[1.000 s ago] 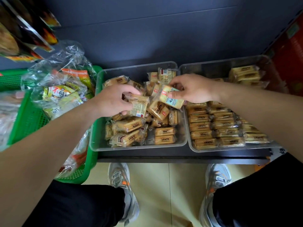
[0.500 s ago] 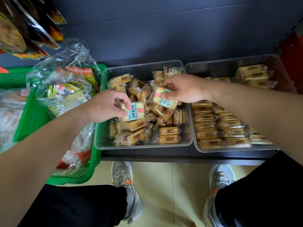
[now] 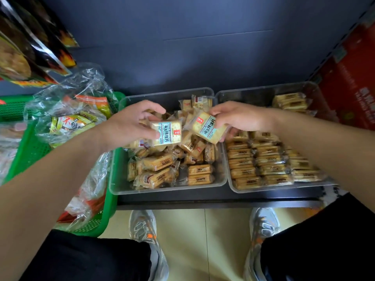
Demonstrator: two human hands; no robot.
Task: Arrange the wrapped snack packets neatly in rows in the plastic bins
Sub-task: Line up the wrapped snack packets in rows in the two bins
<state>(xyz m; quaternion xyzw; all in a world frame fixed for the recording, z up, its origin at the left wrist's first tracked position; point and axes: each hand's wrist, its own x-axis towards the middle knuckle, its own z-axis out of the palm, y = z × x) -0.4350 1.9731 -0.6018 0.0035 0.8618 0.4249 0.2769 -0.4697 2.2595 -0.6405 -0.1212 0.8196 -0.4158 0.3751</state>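
Two clear plastic bins stand side by side on a dark shelf. The left bin (image 3: 119,179) holds a loose heap of yellow wrapped snack packets (image 3: 156,175). In the right bin (image 3: 231,185) the packets (image 3: 259,167) lie in neat rows, with a few more stacked at its back (image 3: 290,100). My left hand (image 3: 125,126) holds one packet (image 3: 167,132) above the heap, label up. My right hand (image 3: 239,118) pinches another packet (image 3: 209,127) over the gap between the bins.
A green mesh basket (image 3: 26,151) at the left holds crinkled clear bags of other snacks (image 3: 69,120). Dark snack bags (image 3: 30,47) hang at the upper left. A red carton (image 3: 351,92) stands to the right. My shoes (image 3: 142,226) are on the tiled floor below the shelf edge.
My left hand has lifted its packet out of the heap and turned it label up. My right hand has kept its packet raised, shifting slightly toward the right bin.
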